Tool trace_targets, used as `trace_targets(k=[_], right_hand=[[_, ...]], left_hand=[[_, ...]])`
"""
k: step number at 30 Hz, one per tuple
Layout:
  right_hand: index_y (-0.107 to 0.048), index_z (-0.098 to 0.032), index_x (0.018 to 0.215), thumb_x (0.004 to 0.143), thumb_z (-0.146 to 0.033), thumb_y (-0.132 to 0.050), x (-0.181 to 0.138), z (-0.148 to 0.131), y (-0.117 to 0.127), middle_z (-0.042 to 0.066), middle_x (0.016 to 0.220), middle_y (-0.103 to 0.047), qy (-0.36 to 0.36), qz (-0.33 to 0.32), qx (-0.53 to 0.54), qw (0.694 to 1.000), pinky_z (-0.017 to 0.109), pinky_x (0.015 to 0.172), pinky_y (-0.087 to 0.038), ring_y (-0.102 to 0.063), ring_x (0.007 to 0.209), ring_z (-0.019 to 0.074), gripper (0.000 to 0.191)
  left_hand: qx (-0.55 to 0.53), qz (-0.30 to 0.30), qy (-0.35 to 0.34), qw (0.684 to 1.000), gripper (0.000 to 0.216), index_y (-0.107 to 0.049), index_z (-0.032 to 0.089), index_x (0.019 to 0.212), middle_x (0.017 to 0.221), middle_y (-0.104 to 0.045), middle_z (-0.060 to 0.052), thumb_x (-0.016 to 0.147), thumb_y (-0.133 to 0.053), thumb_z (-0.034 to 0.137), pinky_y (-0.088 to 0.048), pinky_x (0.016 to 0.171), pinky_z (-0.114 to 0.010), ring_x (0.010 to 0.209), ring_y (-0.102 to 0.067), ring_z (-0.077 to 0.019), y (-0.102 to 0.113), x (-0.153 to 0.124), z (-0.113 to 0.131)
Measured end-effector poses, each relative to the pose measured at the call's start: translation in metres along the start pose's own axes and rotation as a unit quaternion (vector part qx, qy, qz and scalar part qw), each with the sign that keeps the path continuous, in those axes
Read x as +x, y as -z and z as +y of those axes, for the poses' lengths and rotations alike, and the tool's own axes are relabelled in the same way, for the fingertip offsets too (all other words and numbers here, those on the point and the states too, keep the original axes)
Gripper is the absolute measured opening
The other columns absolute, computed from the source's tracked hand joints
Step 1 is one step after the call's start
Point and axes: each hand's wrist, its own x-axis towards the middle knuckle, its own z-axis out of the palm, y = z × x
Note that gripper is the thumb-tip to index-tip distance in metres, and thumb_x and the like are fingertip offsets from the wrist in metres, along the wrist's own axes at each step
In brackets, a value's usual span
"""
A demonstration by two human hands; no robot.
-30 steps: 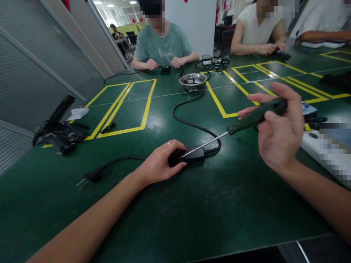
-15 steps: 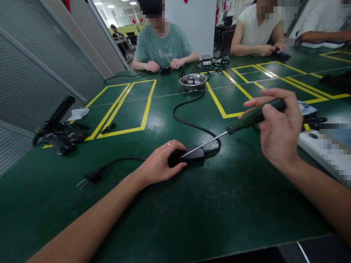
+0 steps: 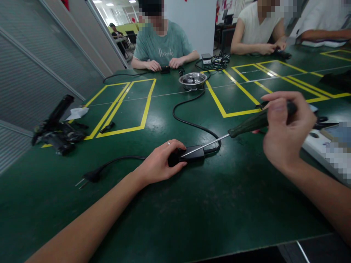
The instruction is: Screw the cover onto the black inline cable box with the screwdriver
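Wrapped over the left end of a black power adapter, my left hand holds it down on the green table. My right hand is closed around the dark green handle of a screwdriver. The screwdriver slants down to the left, its metal tip at the top of the adapter beside my left fingers. Whether the tip sits in a screw is too small to tell. One cable with a two-pin plug leaves the adapter on the left. From its right end a black cable curls back toward the far side.
A metal bowl with small items stands further back. Black parts and a white paper lie at left. A white device is near my right wrist. Across the green table, two people handle small dark objects.
My right hand has shifted slightly right and turned around the screwdriver handle, fingers curled more. The screwdriver tip stays at the adapter. My left hand has not moved.
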Motion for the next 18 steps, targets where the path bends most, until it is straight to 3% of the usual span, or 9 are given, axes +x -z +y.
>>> trace_targets(k=[3,6,8,11,15,18], right_hand=[[-0.062,-0.033,0.106,0.087,-0.041,-0.06,0.0016,0.0074,-0.0008,0.001,0.085,-0.065,-0.003,-0.052,0.102,0.993,0.042,0.068,-0.058,-0.066,0.074,0.0214,0.021],[-0.058,-0.033,0.111,0.08,-0.043,-0.063,0.0024,0.0113,-0.001,0.002,0.1,-0.068,-0.019,-0.112,0.179,0.977,0.046,0.072,-0.059,-0.068,0.078,0.0234,0.033],[-0.057,-0.032,0.113,0.078,-0.04,-0.066,0.0017,0.0115,-0.0016,0.002,0.1,-0.068,-0.025,-0.115,0.191,0.974,0.047,0.073,-0.059,-0.069,0.08,0.0241,0.037],[-0.057,-0.036,0.115,0.078,-0.034,-0.07,-0.0004,0.0087,-0.0035,0.0,0.091,-0.066,-0.027,-0.066,0.137,0.988,0.042,0.073,-0.059,-0.067,0.081,0.0218,0.039],[-0.064,-0.034,0.106,0.076,-0.03,-0.076,-0.0008,0.0028,-0.0044,-0.002,0.083,-0.057,-0.025,-0.004,0.018,1.0,0.028,0.056,-0.057,-0.056,0.063,0.0125,0.033],[-0.067,-0.028,0.098,0.084,-0.038,-0.068,0.0012,0.0042,-0.0025,-0.001,0.078,-0.055,-0.059,-0.011,0.03,0.998,0.022,0.04,-0.05,-0.05,0.052,0.0093,0.017]], left_hand=[[0.001,-0.001,0.001,1.0,0.037,-0.048,0.022,0.118,0.115,-0.057,-0.006,0.086,-0.063,0.031,-0.049,0.089,-0.038,0.101,-0.057,-0.0206,0.0003,0.0002,0.0002],[0.0,-0.001,0.002,1.0,0.037,-0.048,0.022,0.118,0.116,-0.057,-0.007,0.086,-0.063,0.031,-0.049,0.088,-0.038,0.101,-0.057,-0.0209,0.0003,0.0004,0.0003],[0.0,-0.002,0.004,1.0,0.037,-0.048,0.022,0.118,0.116,-0.057,-0.007,0.085,-0.063,0.032,-0.049,0.088,-0.038,0.101,-0.057,-0.0212,0.0003,0.0006,0.0004],[0.0,-0.001,0.003,1.0,0.037,-0.049,0.023,0.118,0.115,-0.057,-0.007,0.085,-0.063,0.032,-0.05,0.088,-0.039,0.1,-0.058,-0.0216,0.0003,0.0007,0.0004],[-0.001,0.003,0.001,1.0,0.037,-0.049,0.023,0.118,0.115,-0.058,-0.008,0.085,-0.063,0.032,-0.051,0.087,-0.039,0.099,-0.058,-0.0221,-0.0001,0.0005,0.0001],[-0.001,0.002,0.003,1.0,0.037,-0.049,0.023,0.118,0.115,-0.058,-0.007,0.085,-0.063,0.032,-0.051,0.087,-0.039,0.099,-0.058,-0.0219,-0.0006,0.0003,-0.0001]])
